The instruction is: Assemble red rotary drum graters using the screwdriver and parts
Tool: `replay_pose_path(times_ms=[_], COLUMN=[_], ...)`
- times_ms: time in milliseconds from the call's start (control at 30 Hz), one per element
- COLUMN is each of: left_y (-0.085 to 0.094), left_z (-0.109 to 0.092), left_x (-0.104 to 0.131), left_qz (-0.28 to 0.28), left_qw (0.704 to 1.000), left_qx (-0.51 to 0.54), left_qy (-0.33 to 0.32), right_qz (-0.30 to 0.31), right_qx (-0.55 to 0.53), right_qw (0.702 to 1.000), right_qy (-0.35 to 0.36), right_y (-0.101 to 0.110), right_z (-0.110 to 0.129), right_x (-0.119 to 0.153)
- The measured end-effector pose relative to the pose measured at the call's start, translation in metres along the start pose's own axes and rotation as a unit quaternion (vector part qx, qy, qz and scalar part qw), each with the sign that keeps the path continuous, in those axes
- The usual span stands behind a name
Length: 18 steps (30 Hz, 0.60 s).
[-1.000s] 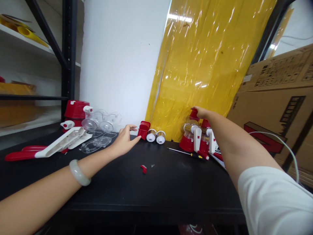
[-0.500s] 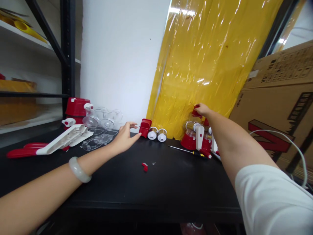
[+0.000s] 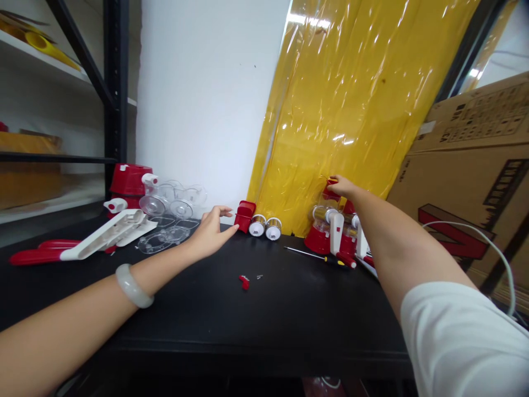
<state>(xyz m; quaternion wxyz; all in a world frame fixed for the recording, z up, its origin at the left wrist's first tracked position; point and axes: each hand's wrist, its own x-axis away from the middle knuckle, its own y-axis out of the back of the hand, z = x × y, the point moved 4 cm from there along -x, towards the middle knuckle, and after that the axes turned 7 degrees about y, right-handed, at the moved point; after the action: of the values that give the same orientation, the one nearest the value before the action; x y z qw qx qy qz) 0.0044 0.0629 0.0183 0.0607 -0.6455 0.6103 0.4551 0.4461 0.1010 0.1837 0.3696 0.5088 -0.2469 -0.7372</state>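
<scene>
My left hand hovers over the black table with thumb and fingers apart and nothing between them. Just beyond its fingertips stands a red plastic food pusher, beside two metal grater drums with white ends. At the back right, my right hand grips a red food pusher on top of a rotary grater with a red base and a white crank handle. Another such grater is partly hidden behind my right forearm. In front of them lies a screwdriver with a yellow-and-black handle.
A small red part and tiny metal pieces lie mid-table. At left are clear plastic housings, red bases and a white-and-red handle piece. A cardboard box stands at right, a shelf frame at left.
The view has shifted very slightly. Both hands stay about where they were, the right on the pusher and the left beside the other one.
</scene>
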Motion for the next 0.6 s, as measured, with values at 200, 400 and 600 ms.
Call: replay_pose_path(times_ms=[200, 400, 600], left_y=[0.001, 0.002, 0.002], left_z=[-0.001, -0.002, -0.002], left_x=[0.000, 0.000, 0.000], left_qz=[0.001, -0.003, 0.003], left_qw=[1.000, 1.000, 1.000], left_qx=[0.003, -0.002, -0.009], left_qy=[-0.003, 0.001, 0.001], right_qz=[-0.022, -0.140, -0.143], right_qx=[0.040, 0.080, 0.077], right_qw=[0.999, 0.986, 0.981], right_qy=[-0.007, -0.036, -0.108], right_y=[0.014, 0.029, 0.016], right_z=[0.000, 0.015, 0.015], right_x=[0.002, 0.014, 0.015])
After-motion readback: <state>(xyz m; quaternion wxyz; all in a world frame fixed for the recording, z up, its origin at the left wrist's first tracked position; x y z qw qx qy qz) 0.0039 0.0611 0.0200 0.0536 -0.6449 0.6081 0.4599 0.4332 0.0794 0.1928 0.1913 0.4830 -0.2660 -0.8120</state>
